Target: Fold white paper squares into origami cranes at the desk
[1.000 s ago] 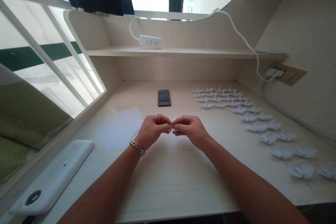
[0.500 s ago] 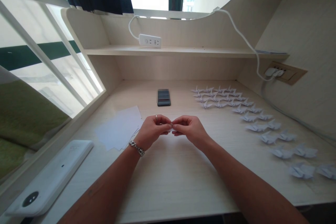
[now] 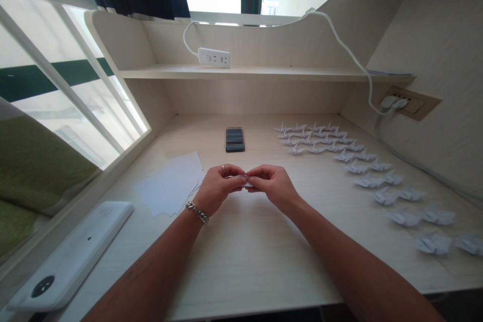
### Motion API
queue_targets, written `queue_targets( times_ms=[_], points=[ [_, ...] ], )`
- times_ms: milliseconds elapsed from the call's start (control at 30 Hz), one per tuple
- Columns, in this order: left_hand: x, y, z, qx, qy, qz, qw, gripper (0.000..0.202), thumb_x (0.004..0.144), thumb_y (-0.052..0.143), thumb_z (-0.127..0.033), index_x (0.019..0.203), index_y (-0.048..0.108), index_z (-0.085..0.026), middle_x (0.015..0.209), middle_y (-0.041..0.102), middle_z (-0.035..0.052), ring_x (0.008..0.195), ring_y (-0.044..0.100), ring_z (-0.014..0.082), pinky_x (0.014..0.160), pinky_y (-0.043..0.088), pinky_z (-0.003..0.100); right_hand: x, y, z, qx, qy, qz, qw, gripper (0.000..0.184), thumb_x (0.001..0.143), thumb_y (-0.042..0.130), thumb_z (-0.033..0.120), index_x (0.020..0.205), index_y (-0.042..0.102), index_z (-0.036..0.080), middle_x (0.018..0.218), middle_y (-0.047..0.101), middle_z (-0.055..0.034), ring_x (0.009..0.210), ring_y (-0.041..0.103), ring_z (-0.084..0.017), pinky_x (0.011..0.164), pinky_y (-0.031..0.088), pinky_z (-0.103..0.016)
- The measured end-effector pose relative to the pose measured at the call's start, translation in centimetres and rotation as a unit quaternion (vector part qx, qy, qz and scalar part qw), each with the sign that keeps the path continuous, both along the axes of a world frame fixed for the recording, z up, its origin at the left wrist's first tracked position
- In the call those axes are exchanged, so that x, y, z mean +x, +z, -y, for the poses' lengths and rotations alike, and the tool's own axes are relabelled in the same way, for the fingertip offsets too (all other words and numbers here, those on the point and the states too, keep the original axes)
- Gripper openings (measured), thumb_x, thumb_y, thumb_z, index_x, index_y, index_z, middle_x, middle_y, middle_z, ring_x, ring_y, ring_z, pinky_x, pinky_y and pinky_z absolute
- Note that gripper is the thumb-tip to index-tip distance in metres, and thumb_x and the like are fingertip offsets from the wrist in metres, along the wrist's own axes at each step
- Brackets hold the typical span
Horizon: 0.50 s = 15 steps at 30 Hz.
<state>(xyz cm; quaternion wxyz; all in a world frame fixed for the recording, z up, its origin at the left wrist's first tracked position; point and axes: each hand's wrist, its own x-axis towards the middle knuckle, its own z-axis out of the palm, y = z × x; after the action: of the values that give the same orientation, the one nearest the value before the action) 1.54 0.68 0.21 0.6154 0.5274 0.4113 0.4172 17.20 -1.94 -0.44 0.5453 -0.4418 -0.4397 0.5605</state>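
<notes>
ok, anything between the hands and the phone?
Nothing: head view shows bare desk between the phone and the left hand and right hand, which pinch a paper piece.

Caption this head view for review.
Left hand and right hand pinch a folded paper over the desk, between blank sheets and rows of paper cranes.

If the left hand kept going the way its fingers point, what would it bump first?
Probably the right hand: the left hand points across at it, and both pinch a small white paper between them.
</notes>
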Motion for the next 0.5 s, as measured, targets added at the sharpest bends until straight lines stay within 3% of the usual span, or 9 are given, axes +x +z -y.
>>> queue_targets(
  times_ms=[500],
  points=[
    [-0.17,0.67,0.25,0.065,-0.002,-0.047,0.997,0.009,0.063,0.076,-0.017,0.07,0.07,-0.013,0.061,0.066,0.0008,0.059,0.06,0.011,0.06,0.049,0.023,0.32,0.29,0.08,-0.031,0.022,-0.026,0.999,0.024,0.054,0.083,0.026,0.072,0.072,0.014,0.065,0.071,-0.003,0.057,0.068,-0.016,0.063,0.059,-0.033]
  ],
)
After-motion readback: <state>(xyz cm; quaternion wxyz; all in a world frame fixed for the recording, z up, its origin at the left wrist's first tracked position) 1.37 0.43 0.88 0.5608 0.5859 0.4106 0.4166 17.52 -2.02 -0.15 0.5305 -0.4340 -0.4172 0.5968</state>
